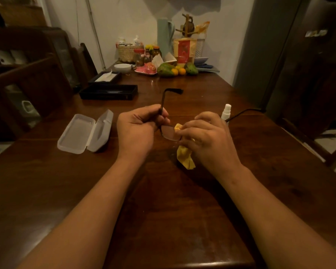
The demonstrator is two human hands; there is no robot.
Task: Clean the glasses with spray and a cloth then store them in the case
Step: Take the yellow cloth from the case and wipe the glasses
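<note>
My left hand (138,127) grips the dark-framed glasses (168,133) at the hinge of one temple, whose arm sticks up and away. My right hand (204,138) pinches a yellow cloth (184,158) around the other lens, which is hidden under the fingers; the cloth's tail hangs toward the table. The second temple runs out to the right behind my right hand. A small white spray bottle (226,112) stands upright just beyond my right hand. A translucent white case (85,133) lies open on the table to the left of my left hand.
On the dark wooden table (163,210), a black tray (109,91) and a black tissue box (106,76) lie further back on the left. Fruit, jars, a basket and a jug crowd the far end. A wooden chair (27,90) stands at the left.
</note>
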